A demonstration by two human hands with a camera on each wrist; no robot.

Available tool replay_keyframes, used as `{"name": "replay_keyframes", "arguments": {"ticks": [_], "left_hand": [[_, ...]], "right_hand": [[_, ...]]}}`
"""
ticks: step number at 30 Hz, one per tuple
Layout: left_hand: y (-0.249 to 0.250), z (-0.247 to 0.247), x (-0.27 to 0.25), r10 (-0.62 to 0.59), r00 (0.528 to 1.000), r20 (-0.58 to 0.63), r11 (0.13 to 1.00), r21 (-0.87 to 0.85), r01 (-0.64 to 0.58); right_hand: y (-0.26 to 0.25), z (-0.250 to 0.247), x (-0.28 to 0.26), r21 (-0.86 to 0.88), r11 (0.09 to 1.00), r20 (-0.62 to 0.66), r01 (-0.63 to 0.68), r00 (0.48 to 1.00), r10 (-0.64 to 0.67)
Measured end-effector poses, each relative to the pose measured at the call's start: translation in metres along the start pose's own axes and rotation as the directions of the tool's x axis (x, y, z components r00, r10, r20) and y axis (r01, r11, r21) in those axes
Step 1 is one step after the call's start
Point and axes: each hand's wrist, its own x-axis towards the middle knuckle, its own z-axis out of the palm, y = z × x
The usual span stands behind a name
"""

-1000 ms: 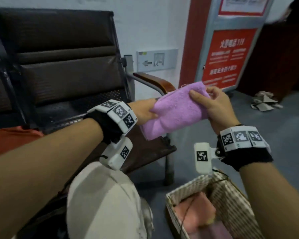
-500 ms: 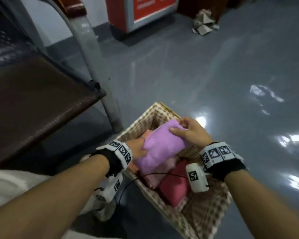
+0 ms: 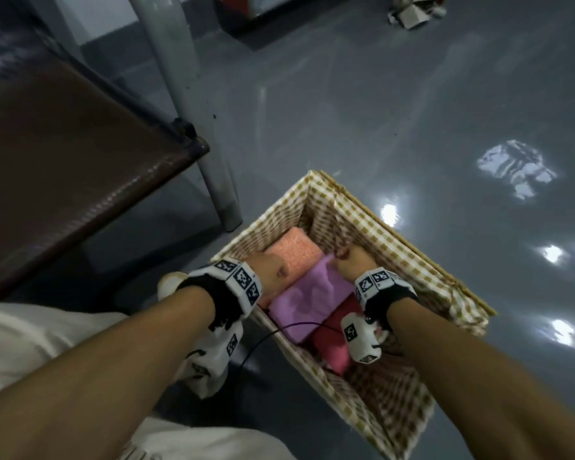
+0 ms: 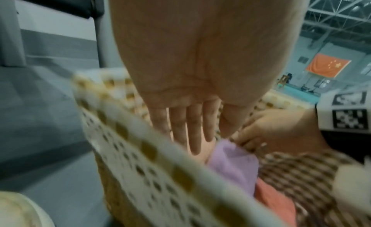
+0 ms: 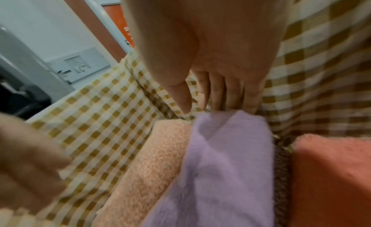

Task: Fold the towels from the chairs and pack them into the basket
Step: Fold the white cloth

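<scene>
The wicker basket (image 3: 412,247) with checked lining stands on the floor. A folded purple towel (image 3: 309,300) lies in it between a peach towel (image 3: 294,249) and a red towel (image 3: 332,340). My left hand (image 3: 273,268) reaches in at the left wall. In the left wrist view the left hand (image 4: 192,138) has straight fingers that point down at the peach towel (image 4: 202,149). My right hand (image 3: 349,260) is at the purple towel's far end. In the right wrist view the right hand (image 5: 210,103) has its fingers tucked behind the purple towel (image 5: 224,167), thumb apart.
A chair with a brown seat (image 3: 63,167) and a grey metal leg (image 3: 219,194) stands just left of the basket. A black cable (image 3: 279,330) hangs over the basket's near rim. Crumpled cardboard (image 3: 412,11) lies far off on the glossy grey floor.
Both hands carried the purple towel from in front of the chair down into the basket. It now lies between the peach and red towels, and both hands have loosened their hold.
</scene>
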Motion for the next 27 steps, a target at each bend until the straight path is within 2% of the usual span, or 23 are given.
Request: {"name": "replay_keyframes", "arguments": {"ticks": [2, 5, 9, 11, 15, 18, 21, 24, 27], "left_hand": [[-0.003, -0.025, -0.014, 0.014, 0.996, -0.086, 0.999, -0.037, -0.017], [-0.008, -0.065, -0.044, 0.012, 0.973, -0.232, 0.993, -0.113, -0.040], [-0.017, -0.121, -0.099, -0.018, 0.912, -0.411, 0.983, -0.172, -0.059], [-0.025, -0.150, -0.133, -0.049, 0.849, -0.526, 0.981, -0.184, -0.057], [-0.061, -0.200, -0.218, -0.194, 0.642, -0.741, 0.976, -0.214, 0.047], [-0.105, -0.223, -0.286, -0.308, 0.549, -0.777, 0.948, -0.297, 0.111], [-0.155, -0.223, -0.349, -0.411, 0.449, -0.793, 0.910, -0.389, 0.145], [-0.205, -0.204, -0.399, -0.496, 0.375, -0.784, 0.864, -0.490, 0.117], [-0.264, -0.171, -0.437, -0.572, 0.278, -0.771, 0.820, -0.547, 0.169]], "right_hand": [[-0.013, -0.009, -0.007, -0.023, 0.999, -0.037, 0.044, 0.998, -0.045], [-0.053, -0.028, -0.021, -0.048, 0.973, -0.057, 0.224, 0.972, -0.226], [-0.138, -0.058, -0.048, -0.132, 0.862, -0.020, 0.490, 0.868, -0.496], [-0.191, -0.071, -0.063, -0.181, 0.792, 0.026, 0.583, 0.808, -0.589], [-0.303, -0.086, -0.109, -0.289, 0.572, 0.090, 0.768, 0.617, -0.782], [-0.382, -0.082, -0.151, -0.375, 0.375, 0.162, 0.848, 0.458, -0.874], [-0.452, -0.060, -0.191, -0.417, 0.204, 0.231, 0.886, 0.320, -0.919], [-0.509, -0.022, -0.226, -0.426, 0.055, 0.339, 0.903, 0.216, -0.915], [-0.558, 0.033, -0.258, -0.396, -0.086, 0.458, 0.914, 0.115, -0.881]]}}
